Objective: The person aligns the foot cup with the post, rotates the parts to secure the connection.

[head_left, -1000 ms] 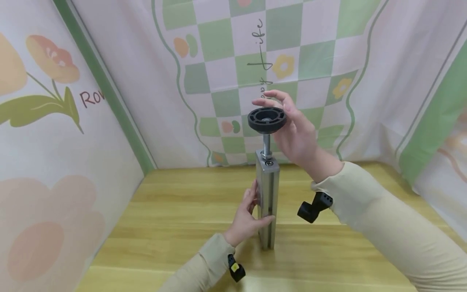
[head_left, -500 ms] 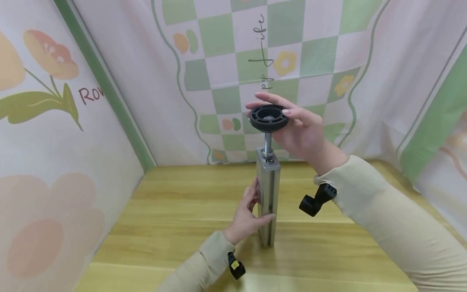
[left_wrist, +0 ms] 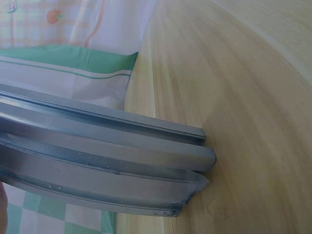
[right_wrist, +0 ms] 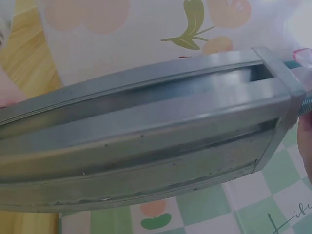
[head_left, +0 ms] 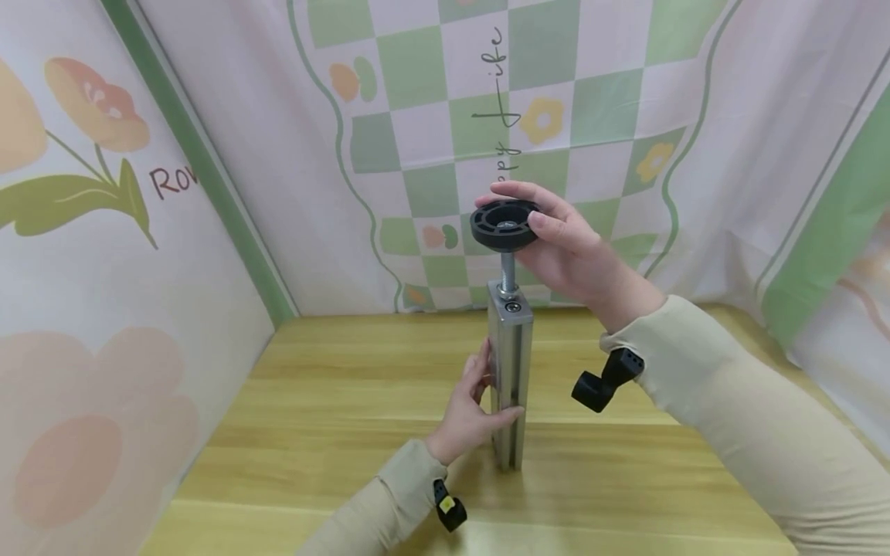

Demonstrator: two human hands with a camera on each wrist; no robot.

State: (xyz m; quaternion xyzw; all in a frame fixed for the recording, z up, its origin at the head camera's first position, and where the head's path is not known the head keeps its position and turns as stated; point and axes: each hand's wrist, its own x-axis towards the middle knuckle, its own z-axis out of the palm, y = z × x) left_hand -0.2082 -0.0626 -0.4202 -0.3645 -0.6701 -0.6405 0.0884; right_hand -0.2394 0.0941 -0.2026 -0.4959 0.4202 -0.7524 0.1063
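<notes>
An aluminium profile (head_left: 511, 378) stands upright on the wooden table, with slots along its sides. My left hand (head_left: 469, 417) grips its lower half, thumb on the near face and fingers on the left side. From the plate on its top rises a threaded rod (head_left: 508, 270) with a nut, carrying a round black levelling foot (head_left: 504, 241). My right hand (head_left: 573, 251) holds the foot's rim from the right, thumb on the upper edge and fingers around the far side. The left wrist view has the profile's bottom end (left_wrist: 195, 161) on the table; the right wrist view has its end plate (right_wrist: 282, 87).
The wooden table (head_left: 334, 386) spreads around the profile. A checked fabric curtain (head_left: 417, 139) hangs at its back edge, and a flowered curtain (head_left: 104, 278) borders the left. Each sleeve cuff carries a small black wrist camera (head_left: 605, 380).
A second ago my right fingers were loosely spread behind the foot; the thumb then came onto its rim, and now the fingers hold it. The foot has shifted slightly. My left hand stays put.
</notes>
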